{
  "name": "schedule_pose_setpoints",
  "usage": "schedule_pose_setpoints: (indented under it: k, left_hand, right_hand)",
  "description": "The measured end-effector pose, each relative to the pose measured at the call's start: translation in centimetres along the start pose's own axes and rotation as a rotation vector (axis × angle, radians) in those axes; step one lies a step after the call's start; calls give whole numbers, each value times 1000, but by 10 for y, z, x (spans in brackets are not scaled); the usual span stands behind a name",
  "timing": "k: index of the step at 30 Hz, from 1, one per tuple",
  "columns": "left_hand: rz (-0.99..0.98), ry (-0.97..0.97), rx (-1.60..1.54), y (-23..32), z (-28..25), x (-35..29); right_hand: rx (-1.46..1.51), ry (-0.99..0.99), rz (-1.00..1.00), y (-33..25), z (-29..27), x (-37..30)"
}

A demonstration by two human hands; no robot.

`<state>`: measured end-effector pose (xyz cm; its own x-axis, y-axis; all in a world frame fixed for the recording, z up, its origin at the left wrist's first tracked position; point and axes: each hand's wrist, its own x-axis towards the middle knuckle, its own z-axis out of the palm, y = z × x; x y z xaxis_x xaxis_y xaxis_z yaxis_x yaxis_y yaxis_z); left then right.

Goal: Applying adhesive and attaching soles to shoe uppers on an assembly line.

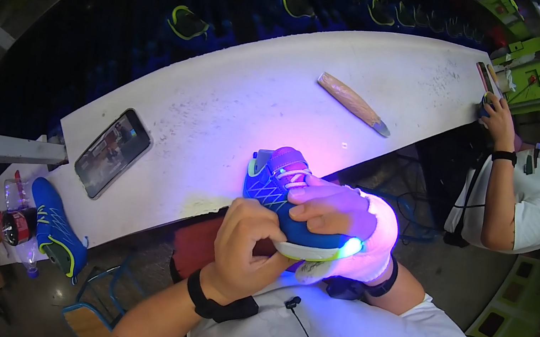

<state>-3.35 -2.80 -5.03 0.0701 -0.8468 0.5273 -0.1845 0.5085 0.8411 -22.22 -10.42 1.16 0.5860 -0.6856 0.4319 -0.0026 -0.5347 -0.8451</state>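
Close in front of my chest I hold a blue sneaker [265, 188] with a white-and-lime sole, grey lacing and a strap. My left hand [247, 242] is closed at the sole edge near the toe, its thumb and fingers pressed on the rim. My right hand [341, 217], in a white glove with bare fingertips, wraps over the front of the upper. A bright blue-white light spot [351, 246] glows at the toe, and purple light spreads over the glove. What makes the light cannot be told. The shoe's underside is hidden.
Ahead runs a white bench [238, 105] with a wooden-handled, grey-tipped tool [352, 102] and a phone [112, 153]. Another blue sneaker [56, 225] and a bottle [14, 226] are at left. Beyond, dark shoes [188, 24] line a dark surface. A co-worker [526, 192] is at right.
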Motion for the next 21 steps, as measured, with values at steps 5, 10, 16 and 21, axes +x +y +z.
schedule_pose_setpoints:
  k: [5,10,16,21]
  left_hand:
    - [-72,-104,264,-4,18,21]
    - [4,-303,450,-11,28,50]
    - [-152,-457,238,-36,-26,68]
    - [-152,-390,137,-3,-87,96]
  right_hand:
    - [164,240,154,28,-17,-36]
    - [89,168,351,49,-60,-48]
    - [-294,205,482,63,-66,-65]
    - [338,384,665,75,-6,-19]
